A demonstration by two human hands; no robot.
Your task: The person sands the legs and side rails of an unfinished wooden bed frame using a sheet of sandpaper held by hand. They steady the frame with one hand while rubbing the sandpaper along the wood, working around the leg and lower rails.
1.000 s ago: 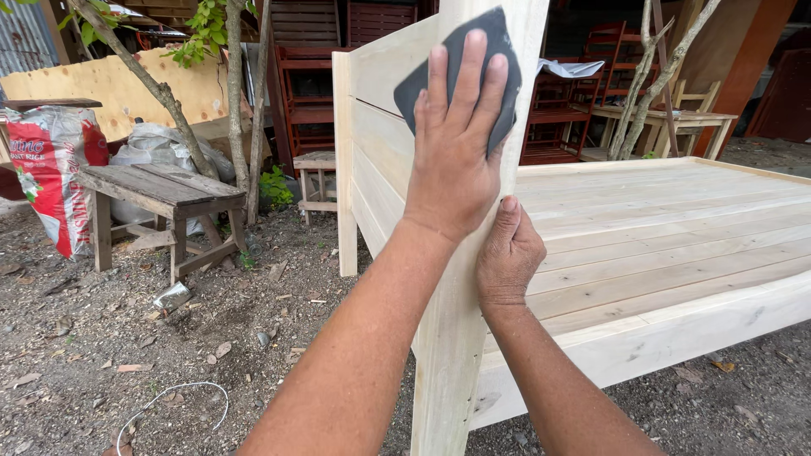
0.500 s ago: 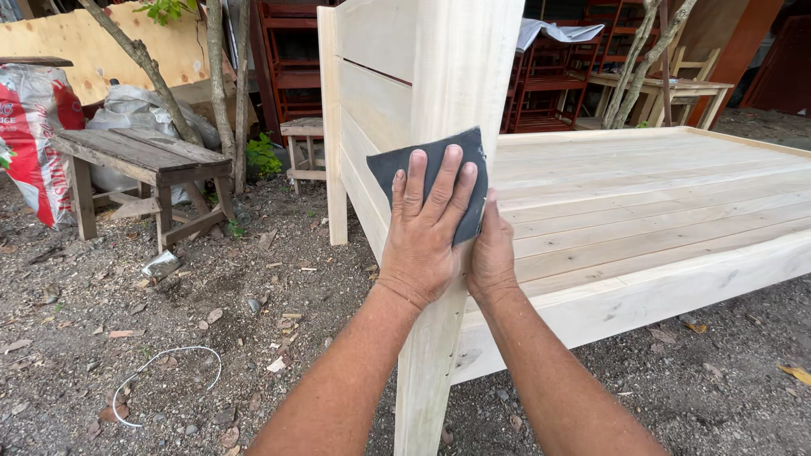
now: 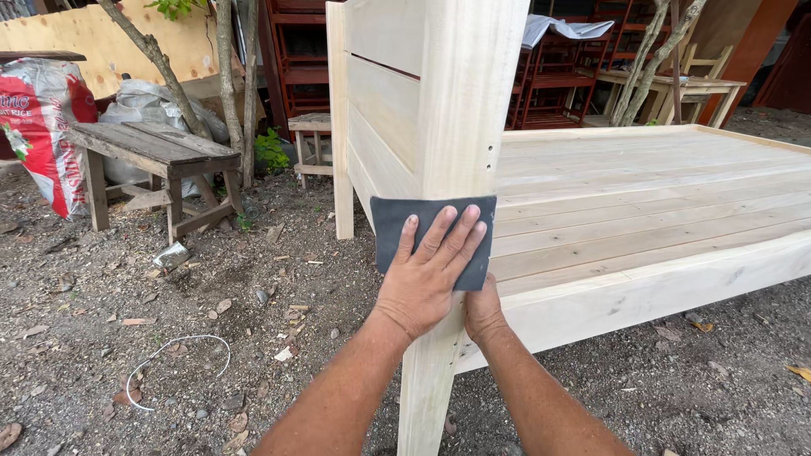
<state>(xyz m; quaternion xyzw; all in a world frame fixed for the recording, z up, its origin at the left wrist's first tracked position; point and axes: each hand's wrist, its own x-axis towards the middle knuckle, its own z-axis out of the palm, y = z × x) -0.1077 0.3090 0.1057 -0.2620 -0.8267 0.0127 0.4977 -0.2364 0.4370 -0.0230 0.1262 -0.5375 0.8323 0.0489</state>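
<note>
An unpainted pale wooden bed frame stands on dirt ground, with a tall corner post (image 3: pixel 469 101) right in front of me. A dark grey sandpaper sheet (image 3: pixel 393 232) is wrapped on the post at the height of the slats. My left hand (image 3: pixel 427 283) presses flat on it, fingers spread. My right hand (image 3: pixel 483 311) sits just below and behind, curled around the post's right edge and partly hidden by the left hand. The headboard (image 3: pixel 380 110) runs back to the left, and the slatted deck (image 3: pixel 642 194) and side rail (image 3: pixel 659 291) stretch to the right.
A weathered wooden bench (image 3: pixel 152 148) and a red-and-white sack (image 3: pixel 46 127) stand at the left by thin tree trunks (image 3: pixel 226 76). A small stool (image 3: pixel 311 139) and red shelving (image 3: pixel 296 59) are behind. A white wire loop (image 3: pixel 173 355) lies on the gravel.
My left hand has slid the sandpaper down the post, from near its top to the level of the slats. My right hand moved lower on the post with it.
</note>
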